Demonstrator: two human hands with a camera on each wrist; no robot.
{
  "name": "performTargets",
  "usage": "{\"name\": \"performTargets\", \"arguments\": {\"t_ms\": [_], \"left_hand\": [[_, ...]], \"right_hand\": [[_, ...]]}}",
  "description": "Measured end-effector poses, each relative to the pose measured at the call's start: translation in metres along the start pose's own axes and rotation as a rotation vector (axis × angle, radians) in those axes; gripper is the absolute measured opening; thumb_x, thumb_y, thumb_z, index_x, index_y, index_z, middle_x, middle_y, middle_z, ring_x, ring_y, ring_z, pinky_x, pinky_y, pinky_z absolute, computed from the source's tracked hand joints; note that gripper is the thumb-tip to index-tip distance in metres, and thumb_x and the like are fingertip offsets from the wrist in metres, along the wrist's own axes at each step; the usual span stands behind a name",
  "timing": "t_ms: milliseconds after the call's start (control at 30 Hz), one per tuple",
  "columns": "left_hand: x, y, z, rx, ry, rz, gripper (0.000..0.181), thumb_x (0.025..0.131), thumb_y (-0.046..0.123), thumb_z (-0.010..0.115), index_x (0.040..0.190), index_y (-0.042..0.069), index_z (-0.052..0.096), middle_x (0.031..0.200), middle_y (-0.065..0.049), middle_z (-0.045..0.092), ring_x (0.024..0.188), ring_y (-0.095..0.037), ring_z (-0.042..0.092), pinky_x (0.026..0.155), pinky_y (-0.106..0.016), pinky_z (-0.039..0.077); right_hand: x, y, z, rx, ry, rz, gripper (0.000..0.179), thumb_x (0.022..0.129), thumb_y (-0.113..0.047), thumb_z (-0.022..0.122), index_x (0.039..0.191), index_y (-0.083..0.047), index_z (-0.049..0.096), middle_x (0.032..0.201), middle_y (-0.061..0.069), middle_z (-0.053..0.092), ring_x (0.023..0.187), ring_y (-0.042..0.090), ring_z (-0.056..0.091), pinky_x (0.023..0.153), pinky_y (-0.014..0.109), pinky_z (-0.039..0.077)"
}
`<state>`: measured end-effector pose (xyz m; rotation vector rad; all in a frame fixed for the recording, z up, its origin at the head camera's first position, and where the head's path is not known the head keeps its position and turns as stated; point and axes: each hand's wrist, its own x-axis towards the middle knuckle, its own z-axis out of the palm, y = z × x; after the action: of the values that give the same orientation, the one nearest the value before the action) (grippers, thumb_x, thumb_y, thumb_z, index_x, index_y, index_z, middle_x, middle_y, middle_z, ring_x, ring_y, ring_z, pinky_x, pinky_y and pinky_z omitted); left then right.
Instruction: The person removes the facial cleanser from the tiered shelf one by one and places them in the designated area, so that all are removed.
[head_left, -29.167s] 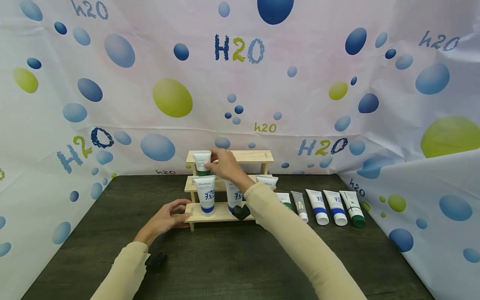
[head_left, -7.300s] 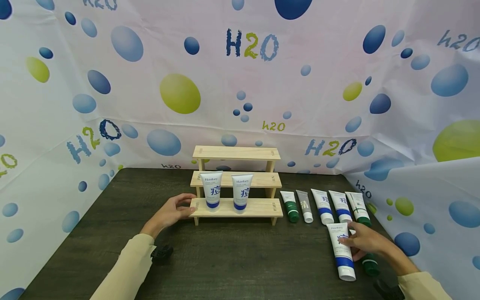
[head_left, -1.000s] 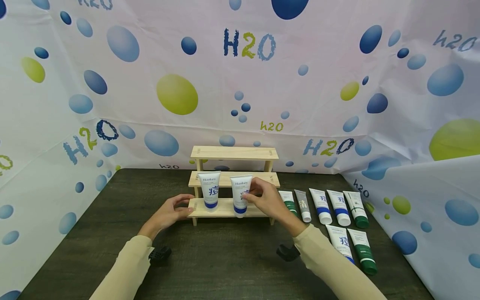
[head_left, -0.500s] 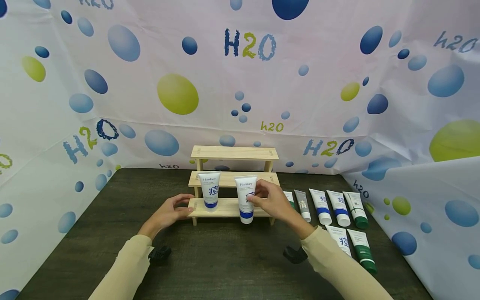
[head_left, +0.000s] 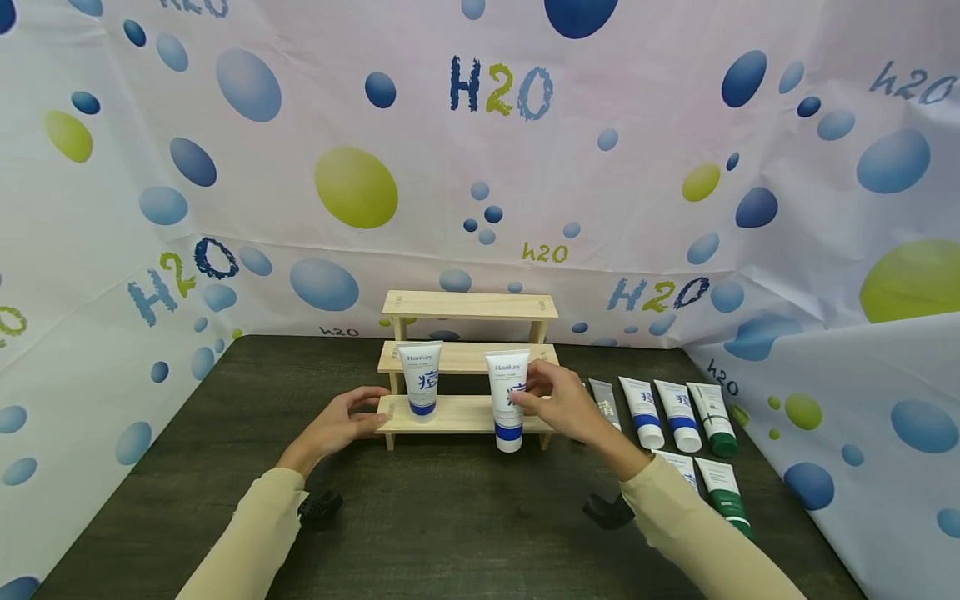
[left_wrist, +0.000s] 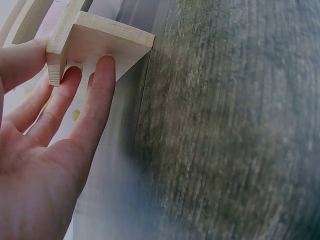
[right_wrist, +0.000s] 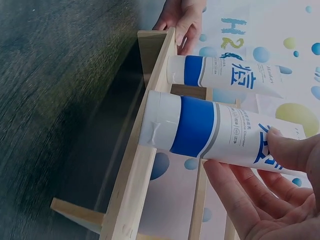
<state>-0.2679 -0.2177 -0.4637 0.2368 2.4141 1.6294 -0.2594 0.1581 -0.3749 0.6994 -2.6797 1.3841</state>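
Observation:
My right hand [head_left: 555, 400] pinches a white squeeze tube [head_left: 508, 396] with a blue band between thumb and fingers. The tube is upright, cap down, in front of the right half of the three-tier wooden stand [head_left: 471, 306]. In the right wrist view its white cap [right_wrist: 159, 120] overlaps the lowest shelf's front edge; I cannot tell whether it touches. A matching tube [head_left: 421, 379] stands on the left of that shelf. My left hand [head_left: 339, 425] grips the stand's lower left end. In the left wrist view its thumb is against the shelf [left_wrist: 62, 47], fingers beneath.
Right of the stand, several tubes lie on the dark table [head_left: 450, 525]: a grey one [head_left: 604, 402], blue-banded ones [head_left: 641, 412] and green-capped ones [head_left: 712, 417]. A second row lies nearer, including a green-and-white tube [head_left: 723, 492], partly behind my right sleeve. A patterned sheet hangs behind.
Over the last second, my right hand has drawn the tube from the lowest shelf's middle rightward and slightly toward me. My left hand stays on the stand. Long before, more tubes stood on the stand.

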Motion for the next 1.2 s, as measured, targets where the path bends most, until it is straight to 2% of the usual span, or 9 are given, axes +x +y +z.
{"name": "performTargets", "arguments": {"t_ms": [200, 333, 600, 800, 1000, 1200], "left_hand": [[0.000, 0.001, 0.000, 0.006, 0.002, -0.006, 0.061, 0.101, 0.022, 0.068, 0.153, 0.002, 0.042, 0.153, -0.028, 0.044, 0.132, -0.043, 0.059, 0.098, -0.043, 0.062], [-0.001, 0.001, 0.000, 0.005, 0.001, -0.009, 0.061, 0.101, 0.022, 0.068, 0.153, 0.002, 0.042, 0.153, -0.028, 0.044, 0.130, -0.041, 0.060, 0.097, -0.042, 0.062], [-0.001, 0.002, 0.001, -0.013, 0.003, -0.016, 0.061, 0.101, 0.020, 0.068, 0.153, 0.001, 0.042, 0.152, -0.028, 0.044, 0.128, -0.037, 0.062, 0.096, -0.040, 0.063], [0.000, 0.002, 0.001, -0.007, 0.006, -0.017, 0.061, 0.101, 0.020, 0.068, 0.153, 0.001, 0.042, 0.153, -0.028, 0.044, 0.129, -0.039, 0.061, 0.096, -0.040, 0.063], [0.000, 0.001, 0.001, -0.010, 0.007, -0.020, 0.061, 0.101, 0.020, 0.068, 0.154, 0.001, 0.042, 0.153, -0.028, 0.043, 0.130, -0.040, 0.060, 0.097, -0.041, 0.063], [-0.001, 0.002, 0.002, -0.003, 0.011, -0.041, 0.063, 0.101, 0.022, 0.068, 0.154, 0.003, 0.041, 0.155, -0.028, 0.041, 0.131, -0.041, 0.059, 0.098, -0.042, 0.062]], "right_hand": [[-0.005, 0.003, -0.007, 0.039, -0.030, 0.054, 0.022, 0.094, -0.010, 0.076, 0.109, 0.002, 0.066, 0.101, 0.017, 0.072, 0.086, 0.021, 0.073, 0.070, 0.030, 0.067], [-0.010, 0.005, -0.010, 0.027, -0.025, 0.072, 0.023, 0.094, -0.011, 0.075, 0.110, 0.002, 0.065, 0.102, 0.017, 0.071, 0.086, 0.021, 0.072, 0.070, 0.030, 0.067], [-0.018, 0.010, -0.019, 0.044, -0.036, 0.086, 0.024, 0.095, -0.010, 0.074, 0.112, 0.004, 0.064, 0.105, 0.020, 0.071, 0.089, 0.021, 0.073, 0.071, 0.030, 0.067], [-0.023, 0.016, -0.027, 0.055, -0.058, 0.082, 0.025, 0.097, -0.011, 0.072, 0.113, 0.006, 0.062, 0.103, 0.021, 0.070, 0.088, 0.023, 0.073, 0.071, 0.036, 0.068], [-0.026, 0.019, -0.032, 0.040, -0.061, 0.108, 0.024, 0.097, -0.011, 0.073, 0.109, 0.006, 0.061, 0.102, 0.021, 0.071, 0.083, 0.022, 0.075, 0.067, 0.032, 0.067], [-0.030, 0.018, -0.036, 0.044, -0.069, 0.143, 0.025, 0.096, -0.007, 0.071, 0.113, 0.009, 0.061, 0.105, 0.024, 0.071, 0.089, 0.025, 0.075, 0.073, 0.043, 0.068]]}}
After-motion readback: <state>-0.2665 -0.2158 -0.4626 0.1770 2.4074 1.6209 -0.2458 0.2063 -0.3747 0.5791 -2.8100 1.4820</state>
